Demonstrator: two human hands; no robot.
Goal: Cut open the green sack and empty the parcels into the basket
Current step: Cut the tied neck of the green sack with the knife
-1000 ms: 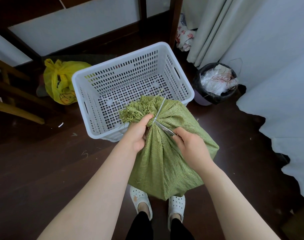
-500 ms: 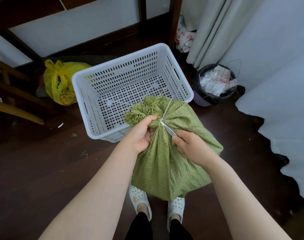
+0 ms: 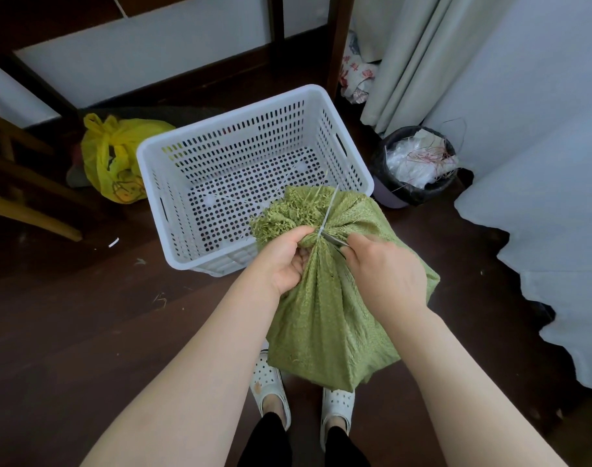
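Note:
A green woven sack [image 3: 328, 318] stands upright on the floor in front of my feet, its frayed neck bunched and tied with a white zip tie [image 3: 328, 210]. My left hand [image 3: 288, 261] grips the gathered neck just below the tie. My right hand [image 3: 385, 271] holds a small metal cutting tool [image 3: 333, 240], whose tip touches the tie at the knot. The white perforated plastic basket [image 3: 153, 183] sits on the floor just beyond the sack, with nothing in it. The parcels are hidden inside the sack.
A yellow plastic bag [image 3: 116, 163] lies left of the basket. A black-lined bin [image 3: 416, 170] full of plastic stands at the right, by a curtain [image 3: 409, 62]. White fabric [image 3: 540, 230] covers the right side. Wooden furniture legs [image 3: 28, 210] stand at the left. Dark wooden floor.
The sack's neck has shifted slightly right and nearer the basket's front corner. My right hand has slid up toward the tie, so less of the blade shows.

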